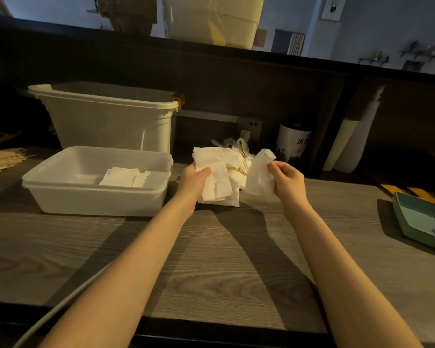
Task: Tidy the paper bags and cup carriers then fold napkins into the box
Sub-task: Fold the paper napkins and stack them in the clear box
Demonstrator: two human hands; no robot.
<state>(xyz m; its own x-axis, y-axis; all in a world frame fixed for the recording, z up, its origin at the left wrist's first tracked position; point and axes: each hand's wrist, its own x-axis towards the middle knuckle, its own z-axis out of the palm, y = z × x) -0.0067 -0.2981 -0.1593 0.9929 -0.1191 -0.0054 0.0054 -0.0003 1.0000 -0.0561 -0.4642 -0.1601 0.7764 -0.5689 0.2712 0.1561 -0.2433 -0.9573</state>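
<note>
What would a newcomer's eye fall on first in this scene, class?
First, the two bare hands at centre: the left hand holds a stack of folded white paper napkins, the right hand pinches a single crumpled white napkin. Next, left of them on the grey wooden counter, the shallow white plastic box already holding folded napkins.

A low white plastic box (96, 187) sits toward the left of the desk (211, 259), open, with a few flat white napkins (124, 177) lying in its right half. Just right of it, near the desk's back edge, a loose heap of white napkins (236, 164) rests. A folded stack (215, 180) is lifted over the heap; one crumpled napkin (260, 174) hangs beside it. Brown paper, perhaps the bags (3, 160), lies at the left edge.
</note>
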